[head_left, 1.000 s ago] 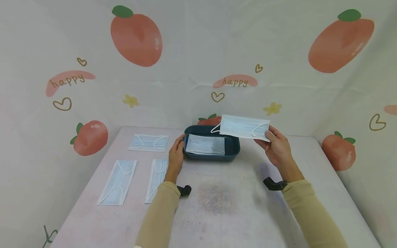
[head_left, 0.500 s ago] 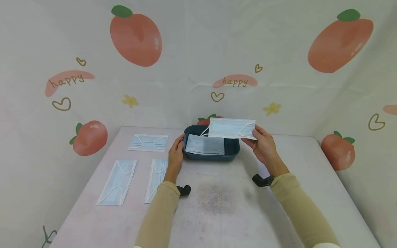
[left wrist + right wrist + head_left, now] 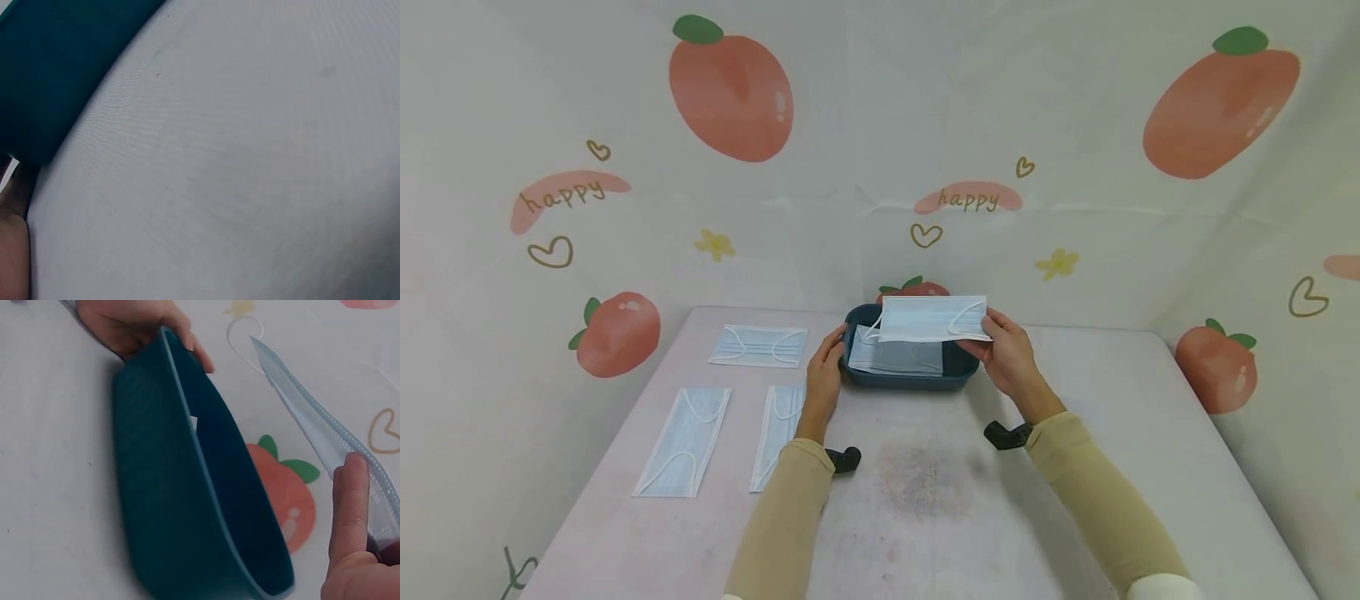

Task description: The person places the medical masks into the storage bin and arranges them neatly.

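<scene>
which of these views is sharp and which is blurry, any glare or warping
Head view: sharp, evenly lit, soft shadows under the arms, table edges bowed by a wide lens. Left wrist view: too close, mostly featureless blur of table and a corner of the teal tray. Right wrist view: fairly clear, tray stretched by the lens, the mask and right hand slightly soft; no glare anywhere.

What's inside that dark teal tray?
Inside the tray lies one pale blue mask. The mask held in the right hand covers its far part, so anything there is hidden.
</scene>
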`<state>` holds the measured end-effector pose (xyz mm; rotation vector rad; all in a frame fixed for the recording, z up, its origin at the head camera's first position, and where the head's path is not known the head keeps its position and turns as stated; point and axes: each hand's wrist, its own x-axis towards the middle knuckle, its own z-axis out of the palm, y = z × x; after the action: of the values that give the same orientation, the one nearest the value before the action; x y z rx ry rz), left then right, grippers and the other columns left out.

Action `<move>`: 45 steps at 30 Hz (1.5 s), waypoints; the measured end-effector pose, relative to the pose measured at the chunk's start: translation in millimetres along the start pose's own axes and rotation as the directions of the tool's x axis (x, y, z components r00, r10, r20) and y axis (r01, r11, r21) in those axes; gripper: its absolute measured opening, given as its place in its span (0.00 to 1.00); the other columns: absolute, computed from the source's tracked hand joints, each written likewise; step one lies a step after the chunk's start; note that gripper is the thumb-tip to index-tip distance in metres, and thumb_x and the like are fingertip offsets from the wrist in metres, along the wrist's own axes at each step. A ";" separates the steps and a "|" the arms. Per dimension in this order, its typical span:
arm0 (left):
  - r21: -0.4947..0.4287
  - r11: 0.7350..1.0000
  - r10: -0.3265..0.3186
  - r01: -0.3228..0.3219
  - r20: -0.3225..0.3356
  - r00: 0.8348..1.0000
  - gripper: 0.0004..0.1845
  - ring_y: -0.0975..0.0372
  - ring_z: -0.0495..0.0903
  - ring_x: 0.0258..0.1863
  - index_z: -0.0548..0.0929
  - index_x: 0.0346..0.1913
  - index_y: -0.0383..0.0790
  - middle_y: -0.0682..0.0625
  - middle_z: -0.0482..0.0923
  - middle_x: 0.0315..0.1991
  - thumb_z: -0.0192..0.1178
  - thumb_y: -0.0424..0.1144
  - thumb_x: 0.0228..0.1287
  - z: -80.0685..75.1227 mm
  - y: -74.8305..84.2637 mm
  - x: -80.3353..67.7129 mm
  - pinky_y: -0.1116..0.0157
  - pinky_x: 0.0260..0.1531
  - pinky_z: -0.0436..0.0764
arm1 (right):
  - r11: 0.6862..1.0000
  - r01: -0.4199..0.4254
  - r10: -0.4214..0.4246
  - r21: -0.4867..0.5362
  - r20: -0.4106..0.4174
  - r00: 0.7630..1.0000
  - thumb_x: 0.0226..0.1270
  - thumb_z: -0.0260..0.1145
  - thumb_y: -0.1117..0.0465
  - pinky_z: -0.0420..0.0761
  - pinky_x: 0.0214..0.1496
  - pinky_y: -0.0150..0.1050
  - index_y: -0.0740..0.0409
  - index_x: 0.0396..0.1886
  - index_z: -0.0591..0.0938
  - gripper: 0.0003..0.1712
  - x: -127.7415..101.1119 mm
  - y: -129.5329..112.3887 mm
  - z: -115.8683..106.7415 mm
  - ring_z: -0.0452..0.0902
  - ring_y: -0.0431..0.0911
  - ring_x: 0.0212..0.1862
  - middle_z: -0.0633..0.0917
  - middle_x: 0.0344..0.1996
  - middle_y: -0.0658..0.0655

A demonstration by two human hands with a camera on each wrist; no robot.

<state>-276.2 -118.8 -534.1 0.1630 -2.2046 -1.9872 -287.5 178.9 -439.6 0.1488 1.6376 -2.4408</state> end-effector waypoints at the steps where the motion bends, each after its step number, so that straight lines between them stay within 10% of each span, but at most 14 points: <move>1: -0.008 1.000 -0.001 0.001 0.002 1.000 0.21 0.57 0.61 0.79 0.74 0.71 0.58 0.54 0.67 0.76 0.44 0.45 0.81 -0.3 -0.3 0.2 0.53 0.81 0.58 | 1.000 -0.003 0.003 0.000 -0.003 1.000 0.86 0.41 0.59 0.89 0.48 0.32 0.59 0.82 0.55 0.30 1.7 2.7 1.4 0.88 0.38 0.45 0.65 0.75 0.66; 25: -0.058 0.998 -0.009 0.010 0.004 1.000 0.22 0.58 0.61 0.79 0.75 0.71 0.55 0.54 0.67 0.76 0.42 0.42 0.82 -0.5 -1.5 2.1 0.54 0.81 0.58 | 0.991 -0.016 0.016 -0.131 -0.001 1.000 0.86 0.42 0.61 0.89 0.49 0.36 0.61 0.79 0.62 0.27 25.6 39.3 29.9 0.84 0.43 0.52 0.72 0.71 0.66; 45: -0.059 0.998 -0.005 0.004 0.000 1.000 0.22 0.58 0.62 0.79 0.75 0.71 0.53 0.53 0.69 0.75 0.43 0.42 0.81 0.9 -0.4 1.1 0.55 0.81 0.59 | 0.891 -0.023 0.040 -0.454 0.028 0.999 0.84 0.45 0.61 0.87 0.57 0.46 0.65 0.76 0.65 0.26 31.3 44.6 35.4 0.81 0.51 0.58 0.76 0.68 0.67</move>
<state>-277.5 -118.2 -534.6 0.1609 -2.1444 -2.0514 -307.3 126.4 -472.5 0.0573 2.1139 -1.9515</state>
